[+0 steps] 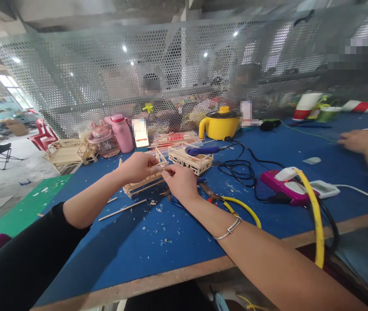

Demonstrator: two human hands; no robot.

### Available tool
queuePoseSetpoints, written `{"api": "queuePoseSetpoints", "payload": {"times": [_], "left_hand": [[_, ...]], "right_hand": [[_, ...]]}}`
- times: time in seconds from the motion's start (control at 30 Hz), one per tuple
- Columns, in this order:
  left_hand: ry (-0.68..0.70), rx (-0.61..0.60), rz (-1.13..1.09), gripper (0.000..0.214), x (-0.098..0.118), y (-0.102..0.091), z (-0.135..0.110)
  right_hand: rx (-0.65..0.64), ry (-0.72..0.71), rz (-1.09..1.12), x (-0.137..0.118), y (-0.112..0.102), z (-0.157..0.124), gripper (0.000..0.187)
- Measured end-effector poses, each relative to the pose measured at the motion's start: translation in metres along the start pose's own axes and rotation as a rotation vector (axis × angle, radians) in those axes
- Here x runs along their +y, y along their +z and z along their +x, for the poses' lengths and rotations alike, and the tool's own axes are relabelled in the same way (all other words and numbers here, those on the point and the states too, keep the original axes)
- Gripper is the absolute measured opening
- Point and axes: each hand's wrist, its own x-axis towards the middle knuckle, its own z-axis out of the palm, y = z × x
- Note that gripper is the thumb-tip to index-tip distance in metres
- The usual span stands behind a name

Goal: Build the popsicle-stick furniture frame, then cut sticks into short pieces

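Left hand [140, 167] and right hand [181, 183] pinch the wooden-stick model [140, 185] near its upper edge, fingers hiding the exact piece. Fitting a strip seems the step in hand; next probably calls for steady alignment. Nearer than the model lies a loose stick [122, 210]; right of it, pliers [210, 191] and a blue glue gun [205, 150].

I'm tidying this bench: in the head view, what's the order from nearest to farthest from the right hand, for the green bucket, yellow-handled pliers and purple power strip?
1. Yellow-handled pliers: just right of the right hand.
2. Purple power strip: farther right.
3. Green bucket: far right, toward the back.
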Motion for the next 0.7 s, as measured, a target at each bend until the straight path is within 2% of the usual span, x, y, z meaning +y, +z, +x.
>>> {"api": "queuePoseSetpoints", "payload": {"times": [0.3,0.7], "left_hand": [[0.012,-0.087,-0.118,0.039,-0.0035,-0.0022,-0.0001],[0.048,-0.120,-0.132,0.033,-0.0071,-0.0003,0.0023]], "right_hand": [[0.027,-0.024,-0.126,-0.0056,0.0000,-0.0010,0.020],[0.023,-0.048,-0.164,-0.0084,-0.0017,-0.0042,0.019]]}}
